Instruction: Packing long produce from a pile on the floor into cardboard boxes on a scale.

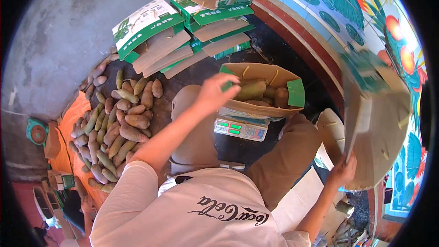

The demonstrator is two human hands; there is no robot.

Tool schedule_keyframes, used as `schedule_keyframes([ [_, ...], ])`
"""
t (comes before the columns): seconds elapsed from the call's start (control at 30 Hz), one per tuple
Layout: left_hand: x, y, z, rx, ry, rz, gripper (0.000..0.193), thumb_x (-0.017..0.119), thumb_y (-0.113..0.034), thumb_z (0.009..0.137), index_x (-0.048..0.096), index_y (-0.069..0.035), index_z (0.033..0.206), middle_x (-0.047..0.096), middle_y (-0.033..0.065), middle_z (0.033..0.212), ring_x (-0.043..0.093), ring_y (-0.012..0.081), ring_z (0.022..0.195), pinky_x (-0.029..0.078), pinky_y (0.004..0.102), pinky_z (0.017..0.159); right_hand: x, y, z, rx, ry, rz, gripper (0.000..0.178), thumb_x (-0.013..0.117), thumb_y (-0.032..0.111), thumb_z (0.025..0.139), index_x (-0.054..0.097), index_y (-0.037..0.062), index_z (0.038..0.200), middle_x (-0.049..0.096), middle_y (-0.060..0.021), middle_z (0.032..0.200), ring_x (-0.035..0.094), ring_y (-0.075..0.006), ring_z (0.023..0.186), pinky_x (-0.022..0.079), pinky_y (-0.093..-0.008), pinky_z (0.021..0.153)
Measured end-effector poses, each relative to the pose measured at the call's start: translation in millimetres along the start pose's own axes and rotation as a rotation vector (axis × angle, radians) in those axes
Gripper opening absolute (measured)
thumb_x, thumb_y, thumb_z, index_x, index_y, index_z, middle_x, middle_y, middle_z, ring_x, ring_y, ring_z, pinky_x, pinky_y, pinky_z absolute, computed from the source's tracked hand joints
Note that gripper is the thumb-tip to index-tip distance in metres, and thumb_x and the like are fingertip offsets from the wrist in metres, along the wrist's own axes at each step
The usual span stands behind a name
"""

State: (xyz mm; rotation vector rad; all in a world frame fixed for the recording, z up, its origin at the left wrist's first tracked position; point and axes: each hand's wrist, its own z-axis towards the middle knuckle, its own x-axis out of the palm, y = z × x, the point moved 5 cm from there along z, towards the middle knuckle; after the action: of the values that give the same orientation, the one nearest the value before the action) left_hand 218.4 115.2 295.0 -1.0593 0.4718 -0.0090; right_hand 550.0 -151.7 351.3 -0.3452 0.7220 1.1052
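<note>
Left hand (pixel 214 93) over left end of open carton (pixel 256 109), centre of frame; fingers (pixel 225 78) loosely parted, nothing seen in them, contact with carton unclear. Carton sits by scale (pixel 241 129), green and brown vegetables (pixel 252 90) inside. Right hand (pixel 344 172), right of frame, fingers closed on edge of blurred second carton (pixel 377 130). Vegetable heap (pixel 132 120) at left.

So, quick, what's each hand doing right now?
Left hand: open, nothing visible in it, near the carton of tubers.
Right hand: closed, holding a blurred cardboard box.
</note>
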Motion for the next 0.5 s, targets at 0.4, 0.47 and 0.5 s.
schedule_keyframes([
  [0.4,18.9,-42.6,-9.2,-0.507,-0.273,-1.116,0.049,0.068,-0.017,0.077,0.044,-0.005,0.118,0.052,0.0065,0.112,0.053,0.0179,0.100,0.047,0.0326,0.082,68.8,251.1,40.5,-0.708,0.105,0.439,0.031,0.053,0.010,0.067,0.055,0.0029,0.097,0.057,-0.0091,0.091,0.055,-0.0232,0.091,0.043,-0.0363,0.075],
  [0.47,1.0,-33.9,-13.8,-0.506,-0.380,-1.085,0.038,0.063,-0.009,0.079,0.046,-0.005,0.113,0.055,0.0049,0.105,0.056,0.0169,0.093,0.049,0.0326,0.076,74.3,268.0,35.9,-0.737,0.103,0.487,0.031,0.052,0.012,0.069,0.055,0.0023,0.098,0.056,-0.0092,0.094,0.054,-0.0236,0.092,0.043,-0.0367,0.077],
  [0.5,-7.5,-27.0,-14.3,-0.468,-0.432,-1.123,0.035,0.059,-0.006,0.080,0.047,-0.004,0.112,0.055,0.0061,0.105,0.056,0.0180,0.094,0.049,0.0337,0.076,74.4,274.8,34.8,-0.777,0.096,0.540,0.033,0.052,0.012,0.069,0.055,0.0025,0.101,0.056,-0.0094,0.096,0.054,-0.0238,0.093,0.043,-0.0370,0.078],
])
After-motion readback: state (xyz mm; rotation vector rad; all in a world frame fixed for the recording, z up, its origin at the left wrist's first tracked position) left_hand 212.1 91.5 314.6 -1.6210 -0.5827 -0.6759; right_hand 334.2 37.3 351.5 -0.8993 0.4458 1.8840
